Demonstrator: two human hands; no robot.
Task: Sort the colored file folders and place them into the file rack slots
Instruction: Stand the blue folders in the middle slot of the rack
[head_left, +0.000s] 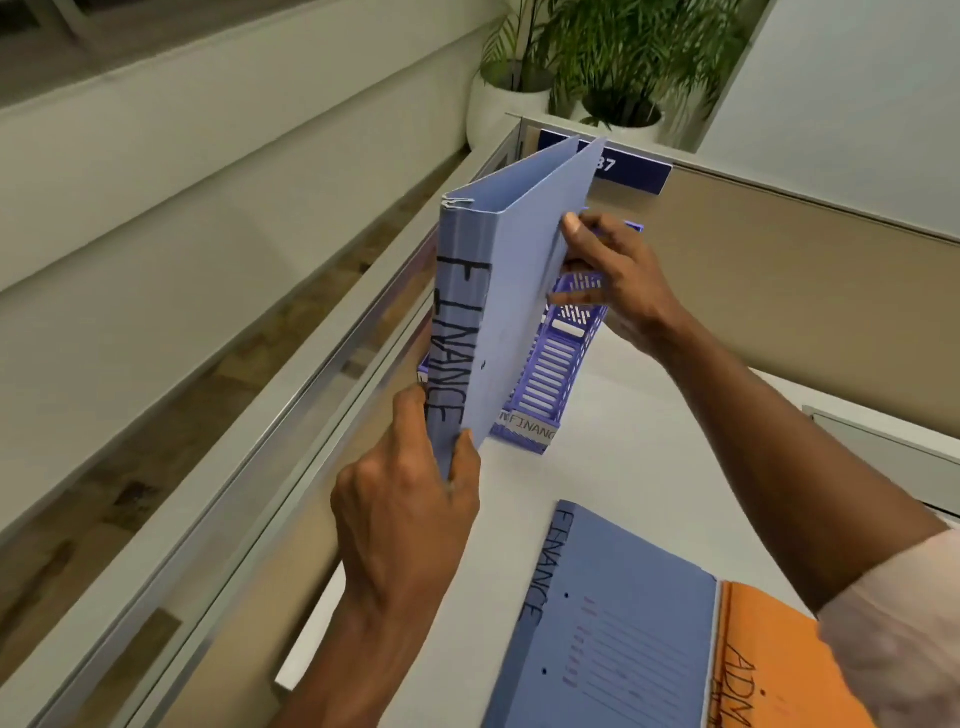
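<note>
Both the left hand (410, 499) and right hand (613, 280) grip the upright blue FINANCE folder (509, 291); recommend closing its covers and lowering it squarely into the FINANCE-labelled rack slot (550, 374) at its 4 o'clock.

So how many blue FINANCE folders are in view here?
2: one held upright by both hands over the blue rack, one flat on the desk beside the orange folder. More may be hidden.

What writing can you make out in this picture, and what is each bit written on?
"FINANCE": spine of the held blue folder.
"FINANCE": label on the purple file rack.
"FINANCE": flat blue folder on the desk.
"ADM", cut off: orange folder.
"37", partly hidden: blue sign.
Printed lines on the flat folder: too blurred.
</note>
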